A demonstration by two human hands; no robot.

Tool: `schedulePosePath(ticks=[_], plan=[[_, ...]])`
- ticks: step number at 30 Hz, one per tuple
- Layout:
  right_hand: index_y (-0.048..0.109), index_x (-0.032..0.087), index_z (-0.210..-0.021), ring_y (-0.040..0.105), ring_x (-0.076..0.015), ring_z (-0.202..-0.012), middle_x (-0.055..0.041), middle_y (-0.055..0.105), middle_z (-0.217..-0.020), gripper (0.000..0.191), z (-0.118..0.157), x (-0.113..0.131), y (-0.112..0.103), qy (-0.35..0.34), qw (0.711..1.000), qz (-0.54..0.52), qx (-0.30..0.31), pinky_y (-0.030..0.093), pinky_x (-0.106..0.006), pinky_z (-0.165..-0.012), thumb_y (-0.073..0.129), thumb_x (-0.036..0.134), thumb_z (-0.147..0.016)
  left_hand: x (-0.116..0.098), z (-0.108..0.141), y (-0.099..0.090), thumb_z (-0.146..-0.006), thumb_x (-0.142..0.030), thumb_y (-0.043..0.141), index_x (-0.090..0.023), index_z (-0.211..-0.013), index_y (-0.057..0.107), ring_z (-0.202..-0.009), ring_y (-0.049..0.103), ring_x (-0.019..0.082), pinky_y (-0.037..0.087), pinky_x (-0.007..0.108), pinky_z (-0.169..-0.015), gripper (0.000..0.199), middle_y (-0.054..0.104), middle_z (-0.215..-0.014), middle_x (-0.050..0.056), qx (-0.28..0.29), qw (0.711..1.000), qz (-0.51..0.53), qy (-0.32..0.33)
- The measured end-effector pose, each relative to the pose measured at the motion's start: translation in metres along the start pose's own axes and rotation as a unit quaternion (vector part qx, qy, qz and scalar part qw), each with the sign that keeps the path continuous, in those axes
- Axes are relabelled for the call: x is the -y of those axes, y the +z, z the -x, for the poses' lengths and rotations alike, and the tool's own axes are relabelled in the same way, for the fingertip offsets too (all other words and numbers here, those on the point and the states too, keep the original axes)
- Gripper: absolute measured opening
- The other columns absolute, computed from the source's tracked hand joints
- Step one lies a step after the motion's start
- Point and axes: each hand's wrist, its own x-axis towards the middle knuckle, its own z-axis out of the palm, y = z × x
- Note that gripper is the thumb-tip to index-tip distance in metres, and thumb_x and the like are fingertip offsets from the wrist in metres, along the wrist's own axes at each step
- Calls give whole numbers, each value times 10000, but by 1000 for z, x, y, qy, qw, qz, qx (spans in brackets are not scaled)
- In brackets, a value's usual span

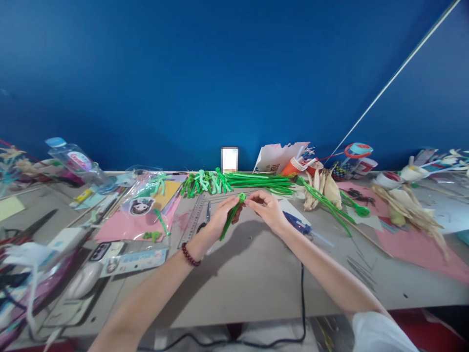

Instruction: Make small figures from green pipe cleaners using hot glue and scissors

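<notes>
My left hand [223, 215] is closed around green pipe cleaners [229, 222], whose stems slant down and out below the palm. Their upper end forms a small curled green knob [242, 197] between the two hands. My right hand [266, 208] pinches at that knob from the right, thumb and forefinger together. Just behind the hands lies a bundle of straight green pipe cleaners [262, 182], and to its left a pile of curled green ones [207, 182]. A blue glue gun [296, 222] rests beside my right wrist, its cord running down over the table edge.
Left of my hands lie a clear ruler [191, 222], scissors [208, 212], pink paper [120, 226] and a plastic bottle [78, 161]. Paper cups [293, 167], dried husks [322, 190] and more green stems [331, 205] occupy the right. A blue wall [234, 88] bounds the back.
</notes>
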Motion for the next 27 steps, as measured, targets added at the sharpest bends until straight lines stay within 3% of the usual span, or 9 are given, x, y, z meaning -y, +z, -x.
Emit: schedulePosePath(ticks=[5, 13, 15, 21, 27], plan=[[647, 179, -844, 429, -85, -502, -1, 596, -664, 288, -1, -4, 0, 14, 999, -29, 4, 296, -221, -445, 702, 409, -680, -3, 0, -2, -781, -383, 549, -147, -662, 520, -412, 312, 56, 204, 206, -403, 266, 402, -521, -34, 53, 996, 40, -66], [596, 174, -715, 370, -62, -465, 12, 585, -599, 263, 1, 0, 2, 41, 994, -97, 39, 252, -212, -429, 711, 408, -682, -4, 3, -3, -816, -413, 491, -150, -712, 538, -396, 334, 68, 274, 223, -387, 287, 434, -553, -21, 113, 987, 42, -106], [599, 169, -707, 371, -62, -467, 11, 578, -599, 265, 0, -1, 1, 40, 995, -89, 33, 252, -212, -427, 710, 408, -682, -1, 2, -2, -813, -443, 498, -150, -736, 549, -410, 389, 81, 324, 232, -401, 307, 465, -570, -13, 102, 991, 25, -83], [618, 162, -708, 389, -67, -478, 12, 549, -621, 262, -2, -5, -1, 20, 999, -31, -3, 279, -215, -432, 700, 409, -682, -3, 2, 3, -708, -431, 670, -152, -759, 564, -493, 519, 97, 423, 234, -516, 304, 539, -587, -22, -11, 996, -79, 47], [636, 159, -752, 424, -77, -498, -7, 590, -679, 243, -1, -2, -1, 15, 1000, -6, 11, 308, -217, -441, 677, 391, -695, -2, 0, 0, -671, -457, 693, -147, -721, 579, -476, 509, 87, 422, 227, -508, 334, 541, -556, -27, -19, 995, -84, 44]])
